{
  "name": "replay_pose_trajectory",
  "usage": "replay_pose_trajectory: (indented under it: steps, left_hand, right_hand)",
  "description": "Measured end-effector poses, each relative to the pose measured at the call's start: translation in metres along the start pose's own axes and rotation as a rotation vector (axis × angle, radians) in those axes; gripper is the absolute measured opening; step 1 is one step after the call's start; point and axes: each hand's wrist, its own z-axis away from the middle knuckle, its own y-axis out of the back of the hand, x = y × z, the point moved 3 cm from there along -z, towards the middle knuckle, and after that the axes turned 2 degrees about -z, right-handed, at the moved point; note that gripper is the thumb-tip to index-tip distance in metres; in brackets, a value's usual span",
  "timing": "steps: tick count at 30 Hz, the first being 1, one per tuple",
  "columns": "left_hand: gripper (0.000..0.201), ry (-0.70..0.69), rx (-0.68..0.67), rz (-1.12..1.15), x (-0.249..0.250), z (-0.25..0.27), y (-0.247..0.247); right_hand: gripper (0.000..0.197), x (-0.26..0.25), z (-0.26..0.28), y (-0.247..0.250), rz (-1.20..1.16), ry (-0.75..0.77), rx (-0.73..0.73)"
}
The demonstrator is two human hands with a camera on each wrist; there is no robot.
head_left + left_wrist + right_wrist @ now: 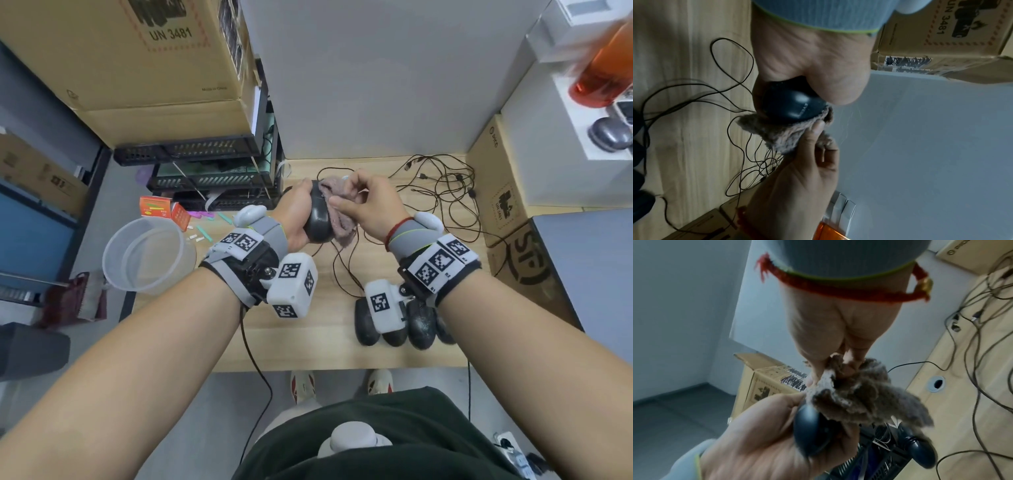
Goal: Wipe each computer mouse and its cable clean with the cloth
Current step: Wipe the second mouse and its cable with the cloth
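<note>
Wooden desk (308,342), with a row of black mice (397,325) waiting at 5 o'clock and their cables (442,192) tangled at 1 o'clock; above centre, the left hand (294,219) clasps one mouse (318,219); the right hand (370,209) pinches the cloth (337,212) against its 3 o'clock flank; step in hand: body wiping; next, probably, running the cloth along its cable.

A glossy black mouse (318,221) held above the desk — a fuzzy grey-brown cloth (337,205) bunched against its side.
</note>
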Motion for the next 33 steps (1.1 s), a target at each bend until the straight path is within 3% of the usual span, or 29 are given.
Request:
replay_pose_trajectory:
  steps: [5, 7, 12, 15, 17, 20, 23, 25, 27, 29, 33]
  left_hand:
    - [0.048, -0.019, 0.020, -0.051, 0.002, 0.001, 0.001]
    - [0.041, -0.017, -0.001, -0.065, 0.003, 0.004, 0.001]
    - [0.049, -0.035, -0.149, -0.017, 0.001, 0.010, -0.010]
    - [0.039, -0.039, -0.185, 0.008, 0.004, 0.011, -0.012]
    - [0.043, -0.036, -0.152, 0.015, 0.005, 0.009, -0.010]
    - [0.033, -0.089, -0.055, 0.047, 0.009, 0.009, -0.005]
    - [0.023, -0.161, -0.056, 0.125, 0.011, 0.012, -0.006]
    - [0.030, -0.126, -0.144, 0.099, 0.009, 0.019, -0.015]
    - [0.051, -0.042, -0.280, 0.098, 0.005, 0.025, -0.024]
    - [0.064, -0.042, -0.266, 0.156, 0.007, 0.024, -0.023]
    - [0.062, -0.159, -0.100, 0.204, 0.017, 0.020, -0.007]
  right_hand:
    - [0.032, -0.019, 0.012, -0.016, 0.207, 0.137, -0.185]
    - [0.030, -0.020, 0.009, -0.014, 0.235, 0.126, -0.236]
    - [0.020, -0.006, -0.014, 0.009, 0.106, 0.022, -0.006]
    - [0.018, -0.009, -0.006, 0.004, 0.108, 0.024, -0.046]
    - [0.021, -0.018, 0.005, -0.004, 0.147, 0.086, -0.126]
    - [0.023, -0.029, 0.017, -0.020, 0.243, 0.223, -0.253]
    - [0.024, -0.033, 0.009, -0.015, 0.263, 0.192, -0.203]
    - [0.026, -0.034, -0.001, -0.005, 0.218, 0.126, -0.064]
    - [0.025, -0.034, -0.008, 0.000, 0.189, 0.076, 0.009]
    - [0.025, -0.033, -0.006, -0.003, 0.210, 0.069, -0.064]
    - [0.033, -0.034, 0.013, -0.014, 0.279, 0.156, -0.284]
